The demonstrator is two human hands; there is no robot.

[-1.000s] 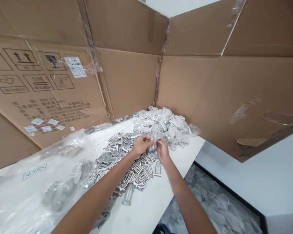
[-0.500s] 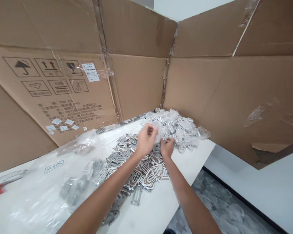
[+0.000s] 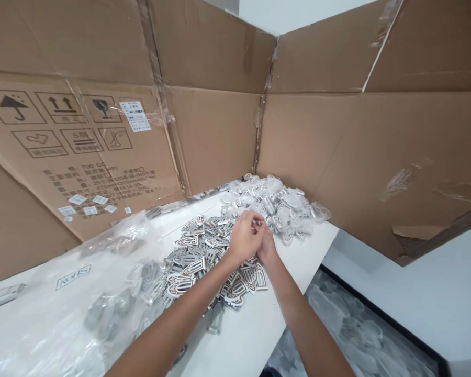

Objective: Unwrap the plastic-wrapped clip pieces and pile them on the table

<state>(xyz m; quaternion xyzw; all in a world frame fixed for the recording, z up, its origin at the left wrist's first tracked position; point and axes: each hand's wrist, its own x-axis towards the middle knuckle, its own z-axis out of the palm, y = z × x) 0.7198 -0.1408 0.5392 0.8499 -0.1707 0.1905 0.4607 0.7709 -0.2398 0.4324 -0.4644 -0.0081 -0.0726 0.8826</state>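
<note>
My left hand (image 3: 245, 236) and my right hand (image 3: 266, 246) meet above the far right side of a pile of loose metal pieces (image 3: 186, 256). The pieces are flat and arch-shaped, with slots and brown scroll decoration. Fingers on both hands are curled in and closed against each other, so whatever is between them is hidden. Just beyond lies a heap of similar pieces in clear plastic bags (image 3: 288, 204).
Cardboard panels (image 3: 215, 136) wall in the back and right of the white table (image 3: 243, 335). A large clear plastic bag (image 3: 63, 309) with more pieces inside covers the left. Below the right edge, clear plastic bags (image 3: 349, 324) fill a dark-rimmed space.
My left hand has moved right and slightly down to meet my right hand; before, they were apart, with translucent plastic by the left fingers. The view has turned slightly right.
</note>
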